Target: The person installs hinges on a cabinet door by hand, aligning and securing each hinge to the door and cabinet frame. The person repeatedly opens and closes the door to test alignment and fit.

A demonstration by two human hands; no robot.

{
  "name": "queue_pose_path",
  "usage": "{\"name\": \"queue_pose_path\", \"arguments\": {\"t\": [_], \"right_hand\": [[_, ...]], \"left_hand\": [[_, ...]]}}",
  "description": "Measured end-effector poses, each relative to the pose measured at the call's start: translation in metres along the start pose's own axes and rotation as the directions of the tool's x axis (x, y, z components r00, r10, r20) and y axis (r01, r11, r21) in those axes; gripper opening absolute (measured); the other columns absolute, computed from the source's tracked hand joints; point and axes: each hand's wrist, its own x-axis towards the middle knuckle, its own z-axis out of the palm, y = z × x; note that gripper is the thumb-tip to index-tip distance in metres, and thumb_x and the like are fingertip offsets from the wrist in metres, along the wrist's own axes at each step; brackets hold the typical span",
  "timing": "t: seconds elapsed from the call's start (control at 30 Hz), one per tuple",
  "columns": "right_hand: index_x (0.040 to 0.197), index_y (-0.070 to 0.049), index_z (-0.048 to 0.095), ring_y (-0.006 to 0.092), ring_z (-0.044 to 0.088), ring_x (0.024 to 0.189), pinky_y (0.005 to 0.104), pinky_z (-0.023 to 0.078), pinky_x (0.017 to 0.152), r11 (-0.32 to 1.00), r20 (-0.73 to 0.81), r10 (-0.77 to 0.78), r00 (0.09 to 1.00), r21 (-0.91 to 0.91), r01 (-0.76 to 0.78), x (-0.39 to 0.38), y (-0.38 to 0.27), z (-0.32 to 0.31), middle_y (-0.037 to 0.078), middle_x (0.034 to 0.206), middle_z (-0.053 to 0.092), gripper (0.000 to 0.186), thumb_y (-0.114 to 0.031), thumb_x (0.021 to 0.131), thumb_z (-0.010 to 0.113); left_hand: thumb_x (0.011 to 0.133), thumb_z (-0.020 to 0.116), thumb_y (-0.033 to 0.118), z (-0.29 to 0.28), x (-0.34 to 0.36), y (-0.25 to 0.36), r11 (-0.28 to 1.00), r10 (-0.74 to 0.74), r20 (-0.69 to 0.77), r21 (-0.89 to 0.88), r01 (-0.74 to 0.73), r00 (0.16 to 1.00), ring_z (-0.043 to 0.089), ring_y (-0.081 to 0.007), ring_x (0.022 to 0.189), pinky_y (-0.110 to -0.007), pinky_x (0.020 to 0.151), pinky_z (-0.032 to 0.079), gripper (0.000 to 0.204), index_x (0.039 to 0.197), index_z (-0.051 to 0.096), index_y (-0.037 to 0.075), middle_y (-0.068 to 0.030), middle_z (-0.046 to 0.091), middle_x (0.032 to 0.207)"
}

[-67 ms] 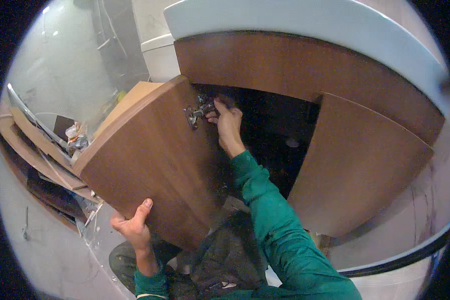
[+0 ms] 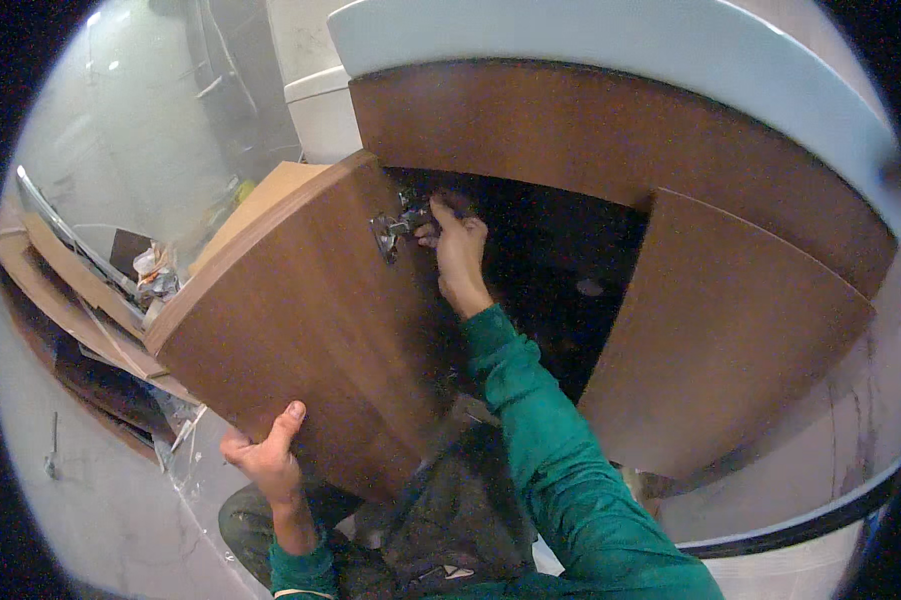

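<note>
A brown wooden cabinet door [image 2: 290,300] with a curved edge stands swung out to the left of a cabinet. My left hand [image 2: 268,460] grips its lower outer edge, thumb on the inner face and the other fingers behind. At the door's upper inner corner sits a metal hinge [image 2: 388,234]. My right hand [image 2: 460,250] is closed at the hinge arm, by the dark cabinet opening [image 2: 550,260]; whatever its fingers hold is mostly hidden. A second cabinet door [image 2: 730,340] hangs to the right of the opening.
Above the doors run a curved brown front panel [image 2: 570,120] and a pale basin edge [image 2: 610,35]. Several wooden boards [image 2: 80,290] and crumpled plastic lie at the left. A white box-shaped fixture [image 2: 322,112] stands behind the open door. My knee [image 2: 245,525] is below my left hand.
The view has shifted very slightly, and the right-hand door appears a little farther right. Both hands keep their places on the door and at the hinge.
</note>
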Motion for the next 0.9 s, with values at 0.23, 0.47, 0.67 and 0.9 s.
{"name": "queue_pose_path", "arguments": {"t": [0.23, 0.47, 0.67, 0.9], "right_hand": [[0.09, -0.004, 0.064, 0.0092, 0.053, 0.054, 0.0247, 0.042, 0.047, 0.984, -0.171, -0.074, 0.982, -0.175, 0.044, 0.024, 0.029, 0.004, 0.001, 0.071, 0.061, 0.015, -0.016, 0.083, 0.066], [0.091, -0.004, 0.062, 0.0093, 0.054, 0.057, 0.0255, 0.044, 0.049, 0.989, -0.146, -0.14, 0.979, -0.066, 0.132, 0.017, 0.022, 0.001, 0.001, 0.072, 0.06, 0.014, -0.015, 0.083, 0.066], [0.099, -0.002, 0.059, 0.0106, 0.056, 0.063, 0.0247, 0.046, 0.057, 0.994, -0.098, -0.088, 0.991, 0.063, 0.095, -0.031, 0.004, -0.005, 0.003, 0.08, 0.062, 0.02, -0.014, 0.084, 0.065], [0.104, -0.001, 0.058, 0.0101, 0.058, 0.069, 0.0236, 0.046, 0.06, 0.997, 0.007, 0.072, 0.997, 0.031, -0.073, -0.085, 0.014, -0.018, 0.005, 0.085, 0.063, 0.022, -0.013, 0.086, 0.063]], "left_hand": [[0.065, 0.072, -0.002, 0.004, -0.001, -0.021, 0.999, -0.042, -0.145, -0.033, 0.038, 0.989, 0.058, -0.02, 0.079, -0.034, 0.077, 0.046, 0.024, 0.087, 0.063, -0.006, -0.0111, 0.064, 0.09], [0.063, 0.071, 0.001, -0.01, -0.007, -0.02, 0.988, -0.136, -0.084, 0.056, 0.141, 0.987, 0.058, -0.0226, 0.086, -0.036, 0.082, 0.046, 0.04, 0.101, 0.058, -0.006, -0.0127, 0.062, 0.101], [0.055, 0.074, 0.005, -0.032, -0.018, -0.018, 0.981, -0.164, -0.093, -0.119, 0.152, 0.982, 0.059, -0.0268, 0.087, -0.039, 0.083, 0.047, 0.056, 0.107, 0.056, -0.006, -0.0146, 0.061, 0.101], [0.053, 0.076, 0.003, -0.103, -0.039, -0.035, 0.989, -0.12, -0.053, 0.081, 0.124, 0.991, 0.057, -0.0267, 0.091, -0.041, 0.086, 0.046, 0.067, 0.116, 0.052, -0.005, -0.0148, 0.059, 0.107]]}}
